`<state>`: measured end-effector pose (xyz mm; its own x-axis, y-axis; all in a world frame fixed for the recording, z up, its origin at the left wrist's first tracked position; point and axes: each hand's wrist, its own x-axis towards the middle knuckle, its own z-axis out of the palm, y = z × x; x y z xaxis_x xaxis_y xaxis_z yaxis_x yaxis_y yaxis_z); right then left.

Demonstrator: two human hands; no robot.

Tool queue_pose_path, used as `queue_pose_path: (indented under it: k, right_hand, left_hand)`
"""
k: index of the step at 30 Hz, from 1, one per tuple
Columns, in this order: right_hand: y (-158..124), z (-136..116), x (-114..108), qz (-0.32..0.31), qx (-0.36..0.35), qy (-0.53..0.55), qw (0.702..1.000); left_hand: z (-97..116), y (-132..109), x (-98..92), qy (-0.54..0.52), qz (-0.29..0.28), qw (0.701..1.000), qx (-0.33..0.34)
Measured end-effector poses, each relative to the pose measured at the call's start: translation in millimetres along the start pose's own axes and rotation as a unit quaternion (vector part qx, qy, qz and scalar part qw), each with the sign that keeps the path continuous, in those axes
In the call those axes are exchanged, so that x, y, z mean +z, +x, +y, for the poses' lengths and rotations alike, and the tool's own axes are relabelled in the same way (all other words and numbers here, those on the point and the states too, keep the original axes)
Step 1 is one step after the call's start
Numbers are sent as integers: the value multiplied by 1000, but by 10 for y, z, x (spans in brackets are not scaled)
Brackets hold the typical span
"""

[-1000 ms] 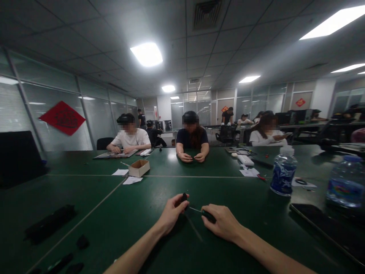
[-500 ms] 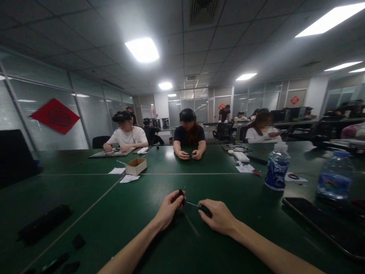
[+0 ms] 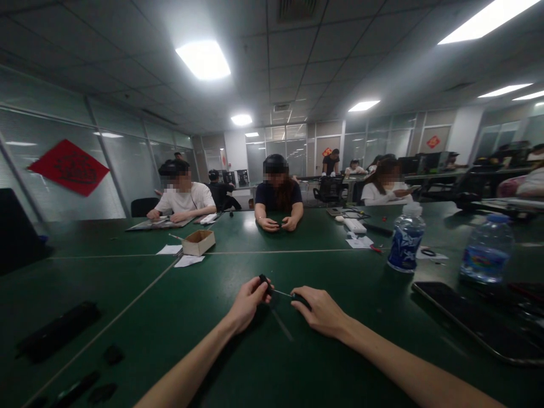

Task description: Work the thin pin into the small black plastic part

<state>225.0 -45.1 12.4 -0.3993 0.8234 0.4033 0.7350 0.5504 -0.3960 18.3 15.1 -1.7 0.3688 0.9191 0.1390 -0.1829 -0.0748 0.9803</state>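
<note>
My left hand [image 3: 247, 303] is closed round a small black part [image 3: 265, 281], pinched between thumb and fingers; its exact kind is too dark to make out. In my right hand [image 3: 319, 309] is a screwdriver with a dark handle [image 3: 301, 301], its thin metal shaft [image 3: 282, 293] pointing left. The shaft's end meets or lies very near the black part; I cannot tell which. Both hands are held over the green table [image 3: 238, 362], and fingers partly hide the part and the handle.
On the left lie a long black object [image 3: 59, 331] and several small dark pieces [image 3: 114, 354]. A phone [image 3: 471, 320] and two bottles, one blue-labelled [image 3: 406, 238] and one clear [image 3: 487, 249], stand or lie right. A small open box [image 3: 199, 242] sits ahead. Co-workers sit across the table.
The whole view has shifted slightly, so things appear a little higher and further left. My hands keep their hold on the black part and the screwdriver.
</note>
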Motion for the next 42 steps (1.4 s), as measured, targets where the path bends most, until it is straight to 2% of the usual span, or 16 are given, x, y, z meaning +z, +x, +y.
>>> queue_pose_path:
  k: [11,18,24,35,42]
  right_hand:
    - [1,-17,-7,5,0,-3,1000]
    - [3,-16,-24,-1,2,23,1000]
    - [19,0,-9,26,15,44,999]
    - [14,-24,-2,20,18,-11,1000]
    - [9,0,24,17,22,-35,999]
  left_hand:
    - [-8,8,-16,-17,-13,1000,-8]
    - [3,1,-13,-31,-1,999,-12]
    - [114,-74,59,60,-100,993,2]
    - [-35,-6,7,-21,-10,1000,2]
    - [-33,-14,9,-10,-10,1000,23]
